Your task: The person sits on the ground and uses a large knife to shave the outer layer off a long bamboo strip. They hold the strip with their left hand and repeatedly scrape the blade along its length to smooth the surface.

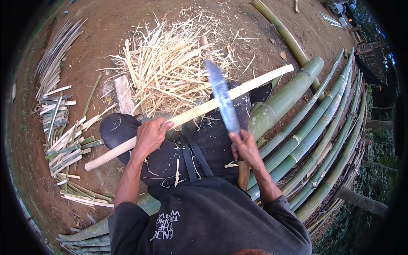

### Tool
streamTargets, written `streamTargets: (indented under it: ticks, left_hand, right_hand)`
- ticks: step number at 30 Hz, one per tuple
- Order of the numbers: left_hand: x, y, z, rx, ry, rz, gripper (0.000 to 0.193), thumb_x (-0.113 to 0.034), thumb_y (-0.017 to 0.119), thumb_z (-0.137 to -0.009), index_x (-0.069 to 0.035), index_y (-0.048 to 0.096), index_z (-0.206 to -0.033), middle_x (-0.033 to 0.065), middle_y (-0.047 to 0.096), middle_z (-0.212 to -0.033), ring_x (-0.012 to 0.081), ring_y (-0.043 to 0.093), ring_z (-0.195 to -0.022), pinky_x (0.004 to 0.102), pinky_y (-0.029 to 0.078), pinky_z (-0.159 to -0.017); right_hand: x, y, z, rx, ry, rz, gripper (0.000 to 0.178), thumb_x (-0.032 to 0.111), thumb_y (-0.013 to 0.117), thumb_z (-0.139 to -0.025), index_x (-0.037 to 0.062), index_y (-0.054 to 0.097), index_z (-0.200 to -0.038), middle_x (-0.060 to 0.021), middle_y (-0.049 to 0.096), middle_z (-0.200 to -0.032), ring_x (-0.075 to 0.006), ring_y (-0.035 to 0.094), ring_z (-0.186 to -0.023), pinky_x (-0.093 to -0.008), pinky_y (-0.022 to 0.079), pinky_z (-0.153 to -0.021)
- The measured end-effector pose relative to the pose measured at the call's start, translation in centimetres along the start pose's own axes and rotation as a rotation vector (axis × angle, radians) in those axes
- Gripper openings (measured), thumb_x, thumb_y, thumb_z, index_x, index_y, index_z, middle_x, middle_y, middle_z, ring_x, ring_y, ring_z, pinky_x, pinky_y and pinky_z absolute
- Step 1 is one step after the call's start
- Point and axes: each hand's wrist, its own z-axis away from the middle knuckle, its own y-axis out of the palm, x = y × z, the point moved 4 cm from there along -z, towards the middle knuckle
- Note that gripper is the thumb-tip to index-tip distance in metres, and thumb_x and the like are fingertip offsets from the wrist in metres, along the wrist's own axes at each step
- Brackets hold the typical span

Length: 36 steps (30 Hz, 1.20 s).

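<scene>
A long pale strip of split bamboo (pixel 189 114) lies slantwise across my lap, its far end raised to the right. My left hand (pixel 149 137) is closed around its lower left part, thumb along the top. My right hand (pixel 246 148) grips a machete (pixel 221 89) near where the blade meets its wooden handle (pixel 243 175). The blade, slightly smeared by motion, crosses in front of the strip and points up and away; whether its edge touches the strip I cannot tell. Bits of shaving cling to my dark trousers (pixel 165 159).
A heap of pale shavings (pixel 170 63) lies beyond my knees, beside a wooden block (pixel 123 94). Cut bamboo pieces (pixel 63 148) and thin strips (pixel 57 55) lie on the left. At right are a thick green bamboo pole (pixel 284 95) and several long split lengths (pixel 310 131).
</scene>
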Motion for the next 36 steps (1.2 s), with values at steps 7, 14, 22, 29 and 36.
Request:
streamTargets:
  ticks: [7,14,22,29,36]
  left_hand:
    - [0.4,-0.2,0.4,0.002,-0.033,0.046,0.039,-0.039,0.060,-0.095,-0.001,0.069,-0.088,0.0186,0.060,-0.065,0.0370,0.061,-0.065,0.0459,0.045,-0.065]
    - [0.3,-0.3,-0.2,0.019,-0.011,0.029,0.040,-0.038,0.059,-0.095,-0.001,0.070,-0.087,0.0189,0.060,-0.065,0.0356,0.061,-0.064,0.0453,0.045,-0.065]
    - [-0.3,-0.5,-0.1,0.068,-0.047,0.037,0.039,-0.038,0.060,-0.095,0.000,0.071,-0.088,0.0180,0.059,-0.064,0.0327,0.059,-0.062,0.0438,0.045,-0.064]
    - [0.2,-0.2,0.3,0.032,-0.036,0.090,0.039,-0.037,0.061,-0.094,-0.001,0.071,-0.090,0.0172,0.059,-0.063,0.0306,0.059,-0.062,0.0431,0.045,-0.064]
    - [-0.1,-0.1,0.2,0.031,-0.032,0.063,0.039,-0.038,0.060,-0.095,-0.001,0.071,-0.087,0.0164,0.059,-0.063,0.0313,0.059,-0.062,0.0429,0.045,-0.064]
  right_hand:
    - [0.1,-1.4,-0.3,-0.092,0.021,-0.004,0.028,0.027,0.058,-0.101,0.0024,0.053,-0.089,-0.0013,0.052,-0.059,-0.0108,0.050,-0.044,-0.0281,0.040,-0.040]
    - [-0.3,-0.3,0.8,-0.107,-0.047,0.046,0.029,0.028,0.059,-0.101,0.0019,0.053,-0.088,-0.0023,0.053,-0.058,-0.0116,0.050,-0.043,-0.0288,0.041,-0.041]
    - [-0.6,-1.9,0.0,-0.116,-0.039,-0.055,0.030,0.028,0.058,-0.101,0.0013,0.054,-0.089,-0.0019,0.053,-0.059,-0.0107,0.050,-0.044,-0.0275,0.039,-0.042]
    - [-0.5,-2.3,0.2,-0.131,0.026,-0.117,0.029,0.029,0.059,-0.101,0.0016,0.055,-0.093,-0.0019,0.053,-0.060,-0.0104,0.050,-0.044,-0.0274,0.038,-0.039]
    - [-0.8,2.8,2.1,0.077,0.062,0.002,0.028,0.028,0.059,-0.101,0.0015,0.055,-0.093,-0.0012,0.052,-0.059,-0.0104,0.050,-0.045,-0.0290,0.039,-0.041]
